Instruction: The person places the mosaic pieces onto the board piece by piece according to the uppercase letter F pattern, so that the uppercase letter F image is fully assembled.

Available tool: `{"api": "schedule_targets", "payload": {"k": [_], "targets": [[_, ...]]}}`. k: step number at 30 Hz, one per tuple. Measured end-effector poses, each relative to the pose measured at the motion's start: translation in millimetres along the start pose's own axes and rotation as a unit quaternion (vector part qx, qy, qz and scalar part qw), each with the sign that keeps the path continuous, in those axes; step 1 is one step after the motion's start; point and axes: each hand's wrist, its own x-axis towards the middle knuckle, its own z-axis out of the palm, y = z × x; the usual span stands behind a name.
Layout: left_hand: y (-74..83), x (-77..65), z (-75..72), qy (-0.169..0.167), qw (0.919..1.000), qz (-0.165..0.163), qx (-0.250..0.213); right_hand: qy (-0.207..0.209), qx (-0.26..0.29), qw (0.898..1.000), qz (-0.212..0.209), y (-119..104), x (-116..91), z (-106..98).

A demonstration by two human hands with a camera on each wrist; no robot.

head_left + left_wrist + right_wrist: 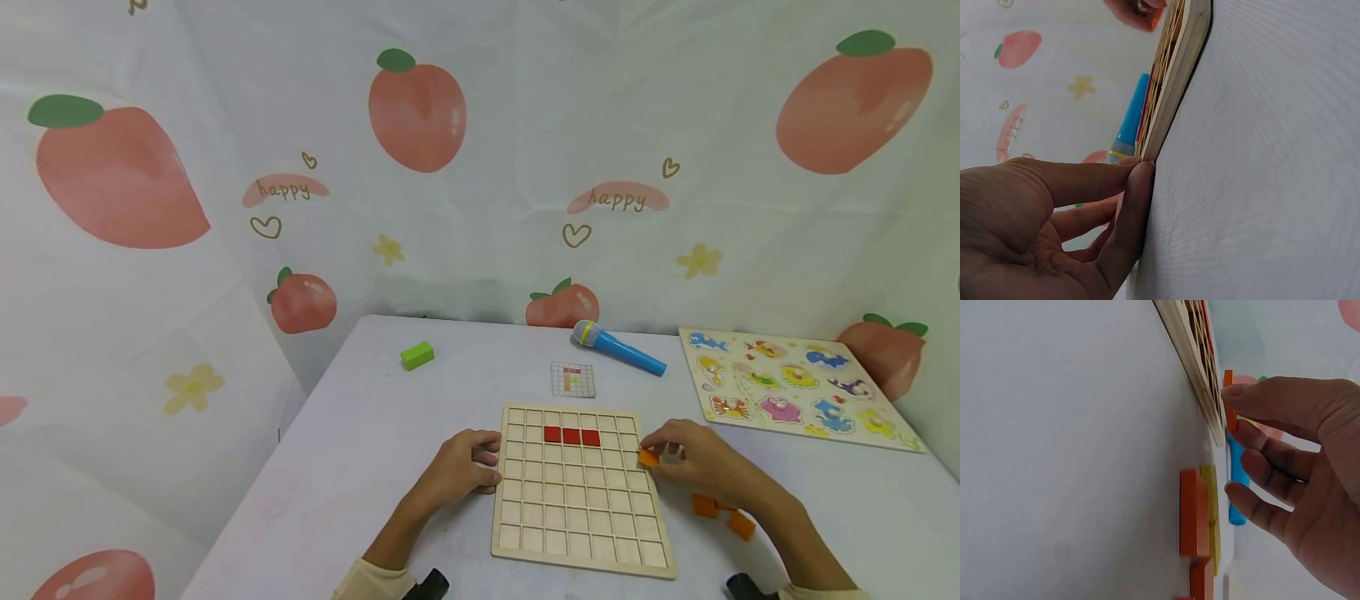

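Note:
A wooden grid board (pixel 576 500) lies on the table, with three red square tiles (pixel 572 437) side by side in its second row from the far edge. At the board's left edge, my left hand (pixel 459 465) holds the rim between thumb and fingertips. My right hand (pixel 693 450) pinches an orange square tile (pixel 648 457) between thumb and index finger, just over the board's right edge. In the right wrist view that tile (pixel 1230 400) stands on edge in the grip, the other fingers loosely bent.
Loose orange tiles (pixel 742 525) lie beneath the right forearm; yellow tiles (pixel 1209 487) show beside them. Beyond the board are a small printed grid card (pixel 573 380), a blue toy microphone (pixel 630 352) and a green block (pixel 417 356). An animal puzzle board (pixel 795 383) sits at back right.

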Motion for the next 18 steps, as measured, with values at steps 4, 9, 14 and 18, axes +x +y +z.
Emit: {"api": "schedule_targets", "payload": {"k": [4,9,14,18], "targets": [[0.5,-0.5,0.0,0.000,1.0000,0.001,-0.002,-0.009,0.001,1.000,-0.018,-5,6,3],[0.9,-1.1,-0.1,-0.001,1.0000,0.004,-0.005,-0.013,0.001,0.999,-0.051,-11,14,8],[1.5,-0.9,-0.3,0.000,1.0000,0.002,-0.005,-0.025,0.015,0.998,-0.048,-17,19,12],[1.0,0.4,-0.6,0.000,1.0000,0.000,0.000,-0.029,0.017,0.998,-0.054,-21,25,17]]}}
